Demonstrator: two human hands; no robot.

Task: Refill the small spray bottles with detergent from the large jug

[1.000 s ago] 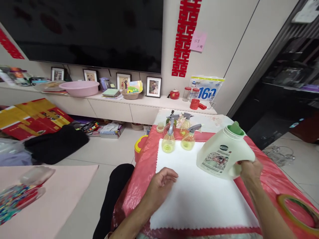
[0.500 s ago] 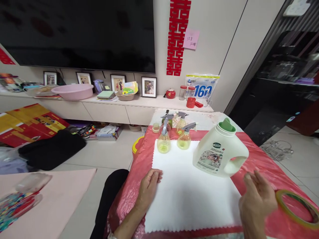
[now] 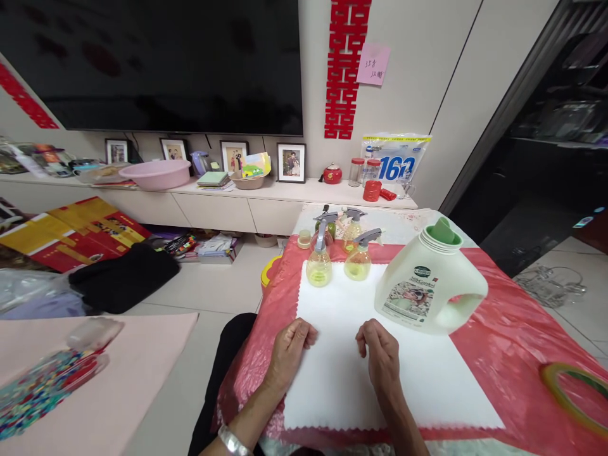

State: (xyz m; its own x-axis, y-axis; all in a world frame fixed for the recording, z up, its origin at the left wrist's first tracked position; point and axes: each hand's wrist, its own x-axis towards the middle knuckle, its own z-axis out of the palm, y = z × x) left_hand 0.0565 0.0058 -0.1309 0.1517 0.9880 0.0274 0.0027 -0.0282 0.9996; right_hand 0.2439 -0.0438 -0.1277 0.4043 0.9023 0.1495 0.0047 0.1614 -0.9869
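Resting on the white cloth (image 3: 403, 380) – left hand (image 3: 287, 345) and right hand (image 3: 380, 354) loosely curled, gripping nothing – detergent jug (image 3: 427, 285) upright, spray bottles (image 3: 319, 266) untouched.

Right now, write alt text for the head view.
Both hands, left hand and right hand, rest empty on a white cloth over a red-covered table. A white detergent jug and small spray bottles stand beyond them.
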